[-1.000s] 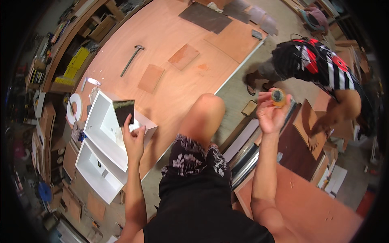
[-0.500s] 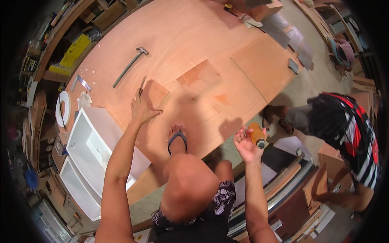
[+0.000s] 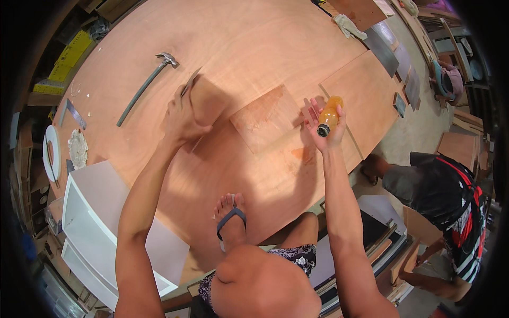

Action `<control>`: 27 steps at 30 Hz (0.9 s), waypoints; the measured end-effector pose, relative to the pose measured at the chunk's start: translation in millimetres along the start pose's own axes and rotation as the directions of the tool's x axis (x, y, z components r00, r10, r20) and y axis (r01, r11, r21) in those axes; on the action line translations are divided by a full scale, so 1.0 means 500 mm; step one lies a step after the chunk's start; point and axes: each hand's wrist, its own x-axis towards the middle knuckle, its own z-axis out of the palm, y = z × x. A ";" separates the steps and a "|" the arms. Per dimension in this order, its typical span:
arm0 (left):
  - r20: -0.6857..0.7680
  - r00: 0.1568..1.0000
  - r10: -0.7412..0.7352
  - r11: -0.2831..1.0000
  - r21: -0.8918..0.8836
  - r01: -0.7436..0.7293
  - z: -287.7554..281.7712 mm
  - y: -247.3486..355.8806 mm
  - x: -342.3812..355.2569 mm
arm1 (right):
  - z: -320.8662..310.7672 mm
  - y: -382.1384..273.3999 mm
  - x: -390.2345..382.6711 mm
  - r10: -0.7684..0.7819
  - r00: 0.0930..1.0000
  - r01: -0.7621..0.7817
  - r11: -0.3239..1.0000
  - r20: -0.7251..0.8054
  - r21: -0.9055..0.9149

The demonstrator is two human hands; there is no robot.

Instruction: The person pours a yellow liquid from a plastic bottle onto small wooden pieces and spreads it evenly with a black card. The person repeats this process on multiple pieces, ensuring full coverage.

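Observation:
My left hand (image 3: 183, 121) is closed around the edge of a thin rectangular wooden piece (image 3: 209, 100), which is tilted up off the large plywood sheet (image 3: 212, 32). Out to the right, my right hand (image 3: 330, 132) grips a bottle (image 3: 331, 112) with orange-yellow contents, its dark-capped end pointing toward me. Some of that hand's fingers spread away from the bottle. Between my hands, a rectangular patch (image 3: 265, 119) with reddish-brown wet-looking smears lies on the sheet. A smaller smear (image 3: 303, 154) is close by. Left of my left hand lies a claw hammer (image 3: 144, 87).
My sandalled foot (image 3: 231, 220) rests on the sheet. White box-like units (image 3: 93, 212) stand at left, near a white ring (image 3: 52, 153) and a metal square (image 3: 74, 114). A glove (image 3: 349, 25) lies at the far right. Another person (image 3: 435, 185) bends at right.
The bottle in my right hand has moved up and left, over the sheet. The wooden piece in my left hand shows more of its face. The view has shifted.

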 end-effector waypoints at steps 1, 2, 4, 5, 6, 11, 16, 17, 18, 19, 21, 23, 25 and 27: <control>-0.020 0.999 0.037 0.999 -0.023 -0.037 0.000 -0.002 0.037 | -0.002 -0.005 0.013 0.027 1.000 -0.027 1.000 -0.004 -0.006; -0.041 0.997 0.073 0.996 -0.045 -0.074 -0.002 -0.003 0.070 | -0.003 -0.006 0.026 0.053 0.999 -0.053 0.999 -0.008 -0.012; -0.021 0.996 0.090 0.994 -0.068 -0.091 -0.004 0.017 0.098 | -0.013 0.010 0.019 0.080 0.995 -0.083 0.994 -0.059 -0.064; 0.012 0.997 0.076 0.995 -0.065 -0.075 -0.016 0.036 0.110 | -0.022 0.016 0.010 0.089 0.992 -0.098 0.991 -0.090 -0.090; 0.040 0.997 0.064 0.996 -0.064 -0.062 -0.030 0.062 0.123 | -0.029 0.012 0.005 0.085 0.992 -0.094 0.991 -0.095 -0.096; 0.074 0.984 0.163 0.987 -0.004 -0.163 0.003 0.080 0.163 | -0.027 0.077 -0.021 0.000 0.985 -0.010 0.998 -0.172 -0.055; 0.084 0.976 0.202 0.979 0.023 -0.205 0.055 0.116 0.234 | -0.046 0.085 -0.021 -0.043 0.992 0.030 0.994 -0.122 -0.101; 0.084 0.974 0.211 0.976 0.029 -0.214 0.065 0.125 0.247 | -0.051 0.083 -0.021 -0.046 0.995 0.035 0.993 -0.087 -0.116; 0.085 0.973 0.217 0.975 0.040 -0.221 0.075 0.127 0.257 | -0.045 0.081 -0.023 -0.046 0.995 0.037 0.994 -0.090 -0.098; 0.083 0.971 0.223 0.972 0.052 -0.228 0.086 0.128 0.262 | -0.037 0.081 -0.025 -0.046 0.994 0.039 0.996 -0.094 -0.079; 0.080 0.967 0.243 0.966 0.075 -0.249 0.108 0.135 0.266 | -0.028 0.085 -0.028 -0.063 0.993 0.057 0.996 -0.097 -0.064; 0.070 0.963 0.261 0.961 0.077 -0.266 0.123 0.131 0.269 | -0.025 0.090 -0.029 -0.095 0.991 0.088 0.994 -0.094 -0.070; 0.070 0.954 0.292 0.954 0.040 -0.296 0.129 0.142 0.264 | -0.033 0.091 -0.032 -0.105 0.992 0.097 0.990 -0.070 -0.104; 0.070 0.941 0.330 0.944 -0.024 -0.329 0.127 0.143 0.263 | -0.035 0.095 -0.035 -0.105 0.992 0.097 0.990 -0.074 -0.102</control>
